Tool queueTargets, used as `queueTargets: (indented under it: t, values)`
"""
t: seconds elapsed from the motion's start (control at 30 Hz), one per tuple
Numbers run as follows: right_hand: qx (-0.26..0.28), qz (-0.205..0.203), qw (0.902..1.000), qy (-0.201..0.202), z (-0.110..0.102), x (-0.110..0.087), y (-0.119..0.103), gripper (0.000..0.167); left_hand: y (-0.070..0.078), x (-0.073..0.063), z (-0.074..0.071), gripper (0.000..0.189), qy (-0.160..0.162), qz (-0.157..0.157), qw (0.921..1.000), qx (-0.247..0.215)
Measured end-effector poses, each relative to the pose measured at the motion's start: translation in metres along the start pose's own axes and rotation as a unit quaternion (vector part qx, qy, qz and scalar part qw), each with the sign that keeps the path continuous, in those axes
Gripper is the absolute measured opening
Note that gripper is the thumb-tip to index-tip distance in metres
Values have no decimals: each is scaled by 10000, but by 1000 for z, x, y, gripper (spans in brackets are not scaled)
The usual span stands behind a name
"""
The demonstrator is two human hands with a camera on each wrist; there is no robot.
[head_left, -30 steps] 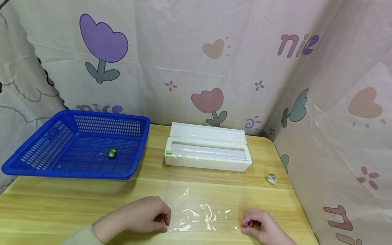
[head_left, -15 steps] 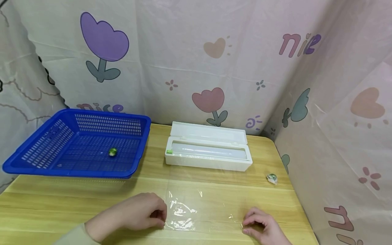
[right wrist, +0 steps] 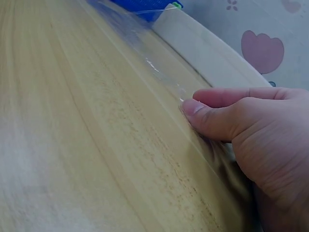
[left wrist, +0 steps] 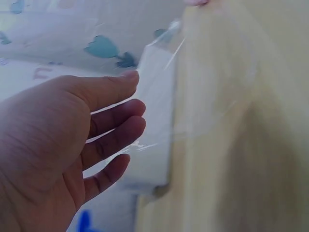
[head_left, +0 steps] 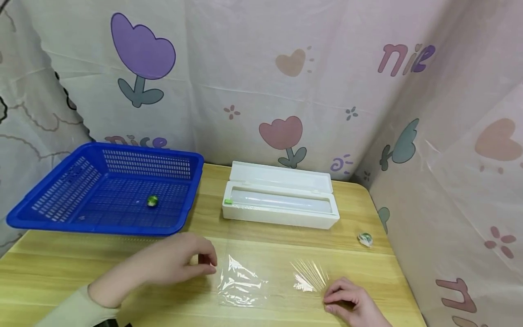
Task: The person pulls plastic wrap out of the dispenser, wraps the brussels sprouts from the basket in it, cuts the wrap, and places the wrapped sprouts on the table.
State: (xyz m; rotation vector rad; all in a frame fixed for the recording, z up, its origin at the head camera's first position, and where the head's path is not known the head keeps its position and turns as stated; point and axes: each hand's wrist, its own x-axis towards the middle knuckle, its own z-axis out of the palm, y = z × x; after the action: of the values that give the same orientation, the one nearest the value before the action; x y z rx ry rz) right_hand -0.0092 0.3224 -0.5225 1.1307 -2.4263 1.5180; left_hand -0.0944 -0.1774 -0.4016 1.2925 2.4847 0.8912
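A sheet of clear cling film (head_left: pixel 245 284) stretches from a white dispenser box (head_left: pixel 282 218) over the wooden table toward the person. Between thumb and index finger, my right hand (head_left: pixel 354 303) pinches the film's near right corner, and fine creases fan out from there. My left hand (head_left: pixel 180 260) hovers beside the film's left edge, thumb and fingers apart and holding nothing. In the left wrist view its fingers (left wrist: pixel 120 135) are loosely bent, with the film just past the fingertips. The film roll (head_left: pixel 282 202) lies inside the box, whose lid (head_left: pixel 282 178) stands open.
At the left a blue plastic basket (head_left: pixel 94 229) holds a small shiny green ball (head_left: pixel 152 201). A similar green ball wrapped in clear film (head_left: pixel 365 239) lies near the right table edge. A green slider (head_left: pixel 228 201) sits on the box's left end. Patterned curtains (head_left: pixel 229 68) hang behind.
My left hand has let go of the film's left corner and moved up and to the left. My right hand keeps its pinch on the other corner, nearly in place.
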Motion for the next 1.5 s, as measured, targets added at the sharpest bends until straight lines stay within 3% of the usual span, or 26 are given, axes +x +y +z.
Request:
queueTargets:
  t: [0.17,0.3,0.47,0.6,0.7,0.9,1.1,1.27,1.5]
  values:
    - [-21,244,9996,-103,-2,-2,-3,30,-3,-7,-34,5,374,69,9990,-252]
    - [-62,337,9993,-125,-2,-2,-5,30,-23,-15,-65,7,889,-105,9957,-255]
    - [-7,430,9989,-196,-2,-2,-4,30,-67,-27,-105,9,1796,-933,9793,-31]
    - [84,450,9987,-232,-2,-2,-3,29,-96,-37,-123,8,1957,-1637,9661,-399]
    - [110,429,9988,-218,-2,-3,-2,29,-111,-41,-129,18,1865,-1955,9609,-609]
    - [152,424,9988,-199,-2,-5,-1,29,-135,-41,-135,30,1754,-2128,9559,-1006]
    - [192,513,9983,-195,-1,-6,0,28,-157,-44,-139,43,1700,-2428,9399,-1695]
    - [137,440,9988,-163,-1,-5,2,28,-177,-48,-130,55,1181,-2833,9422,-1344]
    - [185,373,9991,-84,0,-6,3,31,-190,-49,-114,51,706,-2882,9430,-1509]
